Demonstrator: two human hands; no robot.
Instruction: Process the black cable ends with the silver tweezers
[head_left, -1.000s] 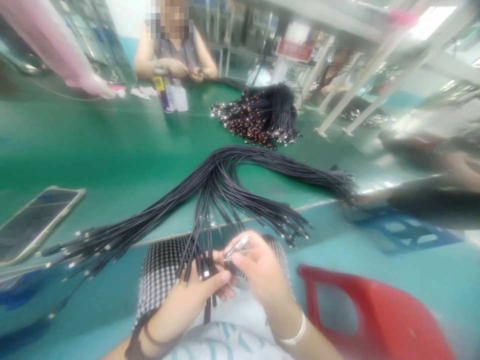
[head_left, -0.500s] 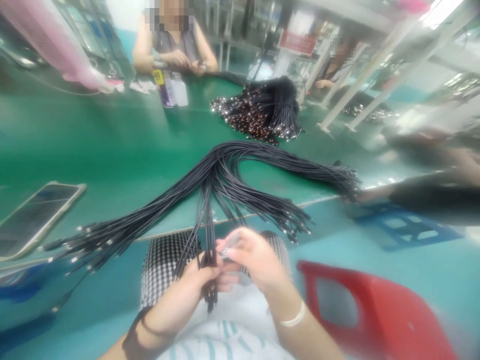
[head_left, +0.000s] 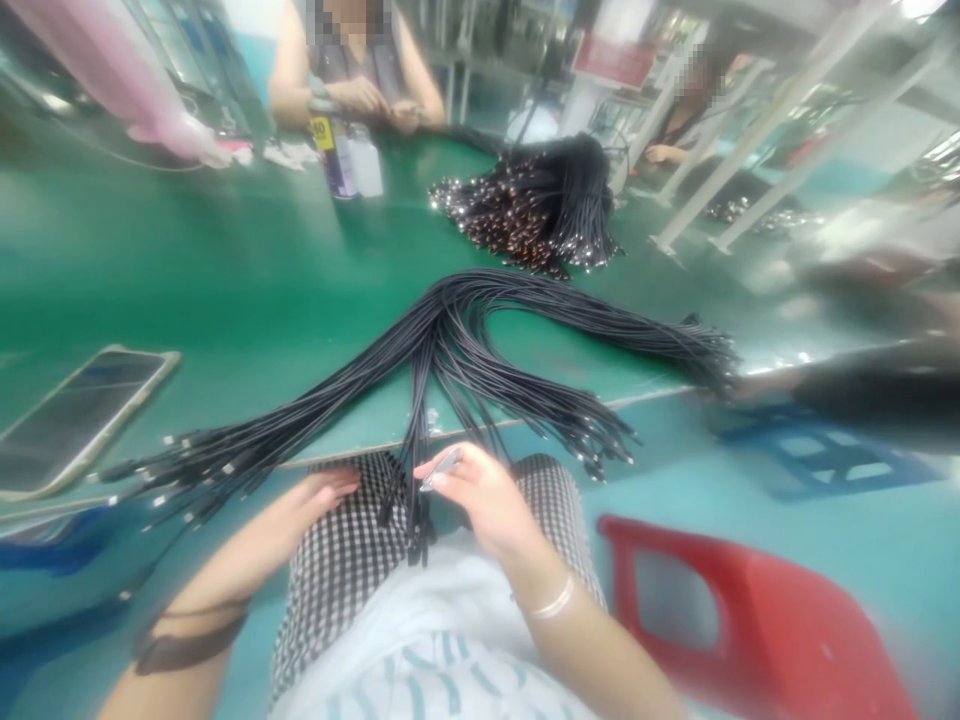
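Your right hand [head_left: 484,500] pinches a small silver metal part [head_left: 439,470] between thumb and forefinger. The fingers [head_left: 466,472] are closed firmly on it, above your lap.

Just left of those fingers, a few ends of the black cables [head_left: 450,340] hang over the edge of the green tabletop [head_left: 225,290] and down onto your checked garment [head_left: 337,570]. Your left hand [head_left: 315,500] is on the other side of those hanging ends. Its fingers are open and loosely stretched over the checked cloth, holding nothing.

Beyond both hands, the rest of the bundle fans across the tabletop in a bent arc. One spread of ends runs off past your left fingers and another past your right.

Well to the left of your left fingers, a smartphone [head_left: 82,415] lies flat with its screen dark. Far beyond your fingers sits a second heap of cables [head_left: 532,205] with shiny connector ends. Left of that heap stand a spray can [head_left: 330,160] and a white bottle [head_left: 366,165], with a co-worker's hands [head_left: 375,100] just behind them.

To the right of your right fingers, a red plastic stool [head_left: 750,620] stands on the floor.
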